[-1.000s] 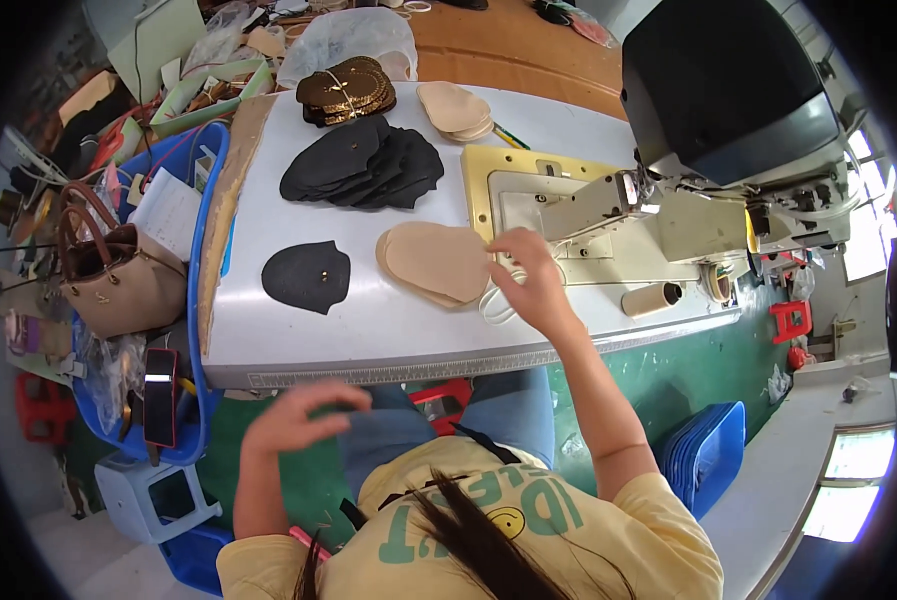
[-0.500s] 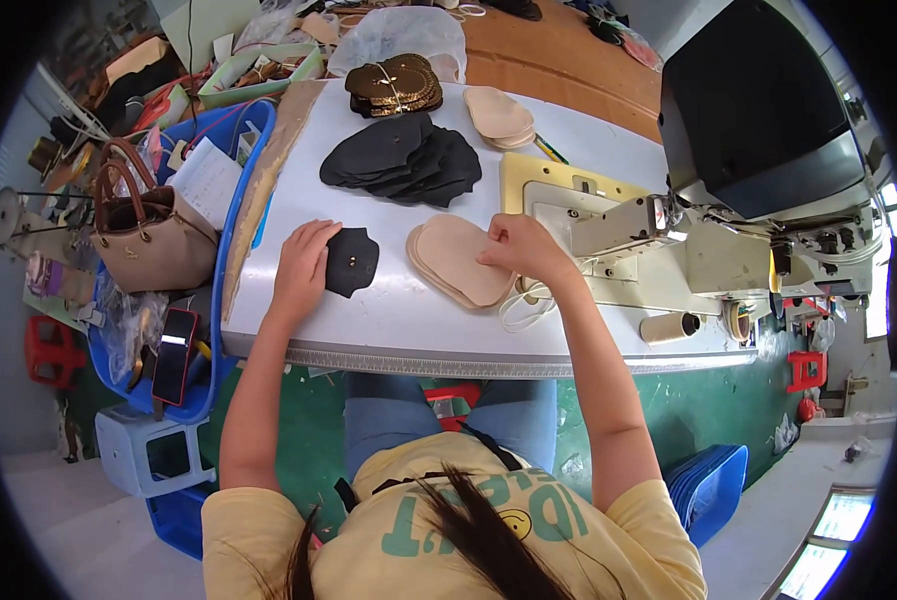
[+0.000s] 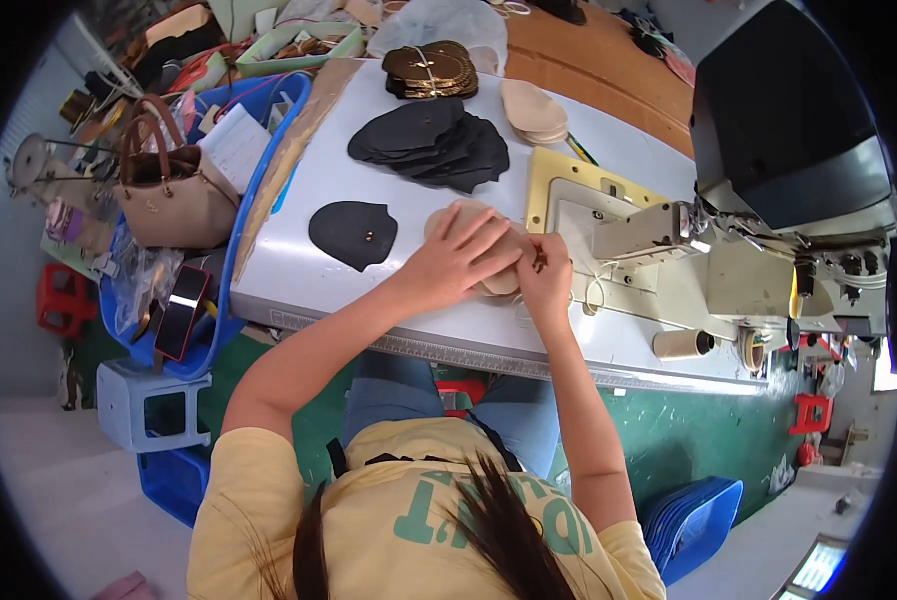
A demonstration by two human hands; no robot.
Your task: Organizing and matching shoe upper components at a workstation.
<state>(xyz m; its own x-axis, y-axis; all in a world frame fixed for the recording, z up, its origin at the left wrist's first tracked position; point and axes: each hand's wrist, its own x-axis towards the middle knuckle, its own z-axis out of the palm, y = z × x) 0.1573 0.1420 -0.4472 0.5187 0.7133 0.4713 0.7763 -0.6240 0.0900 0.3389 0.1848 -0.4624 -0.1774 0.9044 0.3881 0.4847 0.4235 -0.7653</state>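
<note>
Fingers spread, my left hand lies across a small stack of rounded beige leather-like pieces in front of me. My right hand is closed in a pinch at the stack's right edge, on a beige piece; the fingertips partly hide the grip. To the left, a single black shaped piece with two small gold-coloured dots lies flat on the white table. Farther back is a fanned pile of similar black pieces.
A sewing machine stands at right, with a thread cone near the front edge. Behind lie a tied gold-brown bundle, more beige pieces and a pencil. A blue bin with a handbag adjoins the left side.
My left hand has left the black piece and moved right onto the beige stack. My right hand stays pinched at the stack's right edge. The whole view has shifted slightly.
</note>
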